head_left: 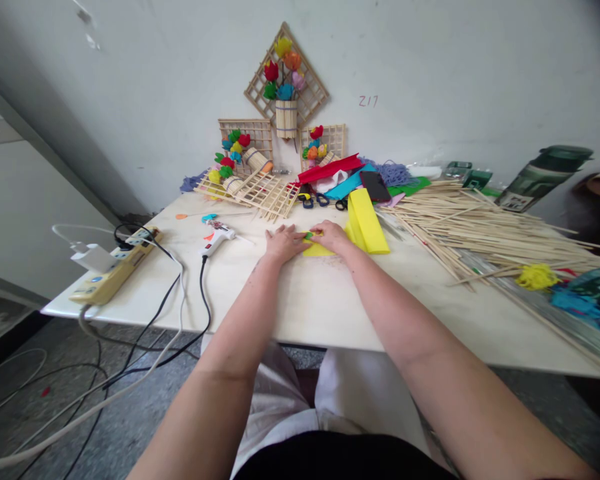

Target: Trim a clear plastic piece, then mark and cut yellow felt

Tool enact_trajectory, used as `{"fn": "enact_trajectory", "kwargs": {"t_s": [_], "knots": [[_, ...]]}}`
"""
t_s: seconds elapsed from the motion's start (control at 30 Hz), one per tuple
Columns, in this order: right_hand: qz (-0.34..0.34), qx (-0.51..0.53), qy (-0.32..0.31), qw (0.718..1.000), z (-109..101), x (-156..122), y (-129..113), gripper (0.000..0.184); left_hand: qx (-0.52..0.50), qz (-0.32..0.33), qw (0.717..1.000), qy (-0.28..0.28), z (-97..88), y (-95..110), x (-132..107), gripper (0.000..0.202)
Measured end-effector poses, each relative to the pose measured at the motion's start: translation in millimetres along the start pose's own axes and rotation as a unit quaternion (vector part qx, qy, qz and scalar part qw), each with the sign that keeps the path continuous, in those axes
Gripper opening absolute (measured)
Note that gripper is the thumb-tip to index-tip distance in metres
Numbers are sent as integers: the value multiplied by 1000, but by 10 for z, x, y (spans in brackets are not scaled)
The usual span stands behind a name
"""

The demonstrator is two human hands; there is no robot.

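Note:
On the white table, a small piece of yellow crepe paper (319, 249) lies flat between my two hands. A small green piece (309, 236) sits on it; its kind is too small to make out. My left hand (283, 244) rests on the table with its fingers spread, the tips touching the left edge of the paper. My right hand (331, 237) has bent fingers closed on the paper beside the green piece. Just right of it stands a folded length of yellow crepe paper (369, 223).
A glue gun (217, 241) and power strip (115, 270) lie left, with cords hanging over the edge. Behind are stick lattices with paper flowers (260, 190), scissors (323, 199) and a phone (375, 186). Wooden sticks (480, 220) and a bottle (543, 179) occupy the right.

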State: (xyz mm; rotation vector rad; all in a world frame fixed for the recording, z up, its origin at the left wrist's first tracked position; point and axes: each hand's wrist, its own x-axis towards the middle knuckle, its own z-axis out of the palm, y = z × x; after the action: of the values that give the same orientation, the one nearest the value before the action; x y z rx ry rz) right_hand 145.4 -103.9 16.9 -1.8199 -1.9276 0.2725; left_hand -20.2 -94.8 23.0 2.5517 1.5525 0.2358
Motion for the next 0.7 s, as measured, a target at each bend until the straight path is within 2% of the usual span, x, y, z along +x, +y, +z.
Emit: {"fn": "enact_trajectory", "kwargs": {"t_s": [0.3, 0.7], "knots": [[-38, 11, 12, 999, 26, 18, 64, 23, -29, 0, 1000, -9, 2, -10, 13, 50], [-40, 19, 18, 999, 47, 27, 83, 19, -21, -9, 1000, -11, 8, -10, 27, 52]]}}
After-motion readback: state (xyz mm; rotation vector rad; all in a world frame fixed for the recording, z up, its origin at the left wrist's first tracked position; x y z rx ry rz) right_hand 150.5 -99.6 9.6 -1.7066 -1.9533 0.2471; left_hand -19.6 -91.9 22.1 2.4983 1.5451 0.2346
